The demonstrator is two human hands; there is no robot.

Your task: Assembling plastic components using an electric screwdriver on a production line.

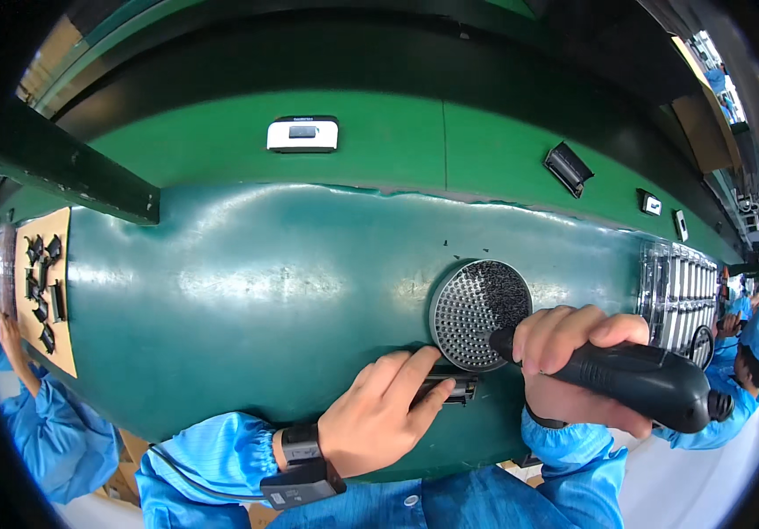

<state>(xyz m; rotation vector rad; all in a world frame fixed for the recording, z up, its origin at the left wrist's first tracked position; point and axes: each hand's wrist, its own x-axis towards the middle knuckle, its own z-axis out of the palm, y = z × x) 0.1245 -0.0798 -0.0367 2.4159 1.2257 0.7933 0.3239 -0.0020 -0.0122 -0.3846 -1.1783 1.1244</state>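
Observation:
My right hand [564, 353] is wrapped round a black electric screwdriver [639, 379]. The driver's nose points left and down over the right edge of a round metal dish [466, 328]; its very tip is hard to make out. The dish has a dimpled floor, and many small dark screws [504, 293] are heaped on its right and far side. Just in front of the dish, my left hand [379, 414] pinches a small black plastic part [460, 390] against the table, partly hidden by the fingers.
A green conveyor belt [379, 132] runs along the table's far side, carrying a white-and-black device [302, 135] and a black housing [568, 169]. Black parts lie on a cardboard sheet [62, 344] at left. A clear plastic tray [657, 291] stands at right. Blue-clad co-workers sit on both sides.

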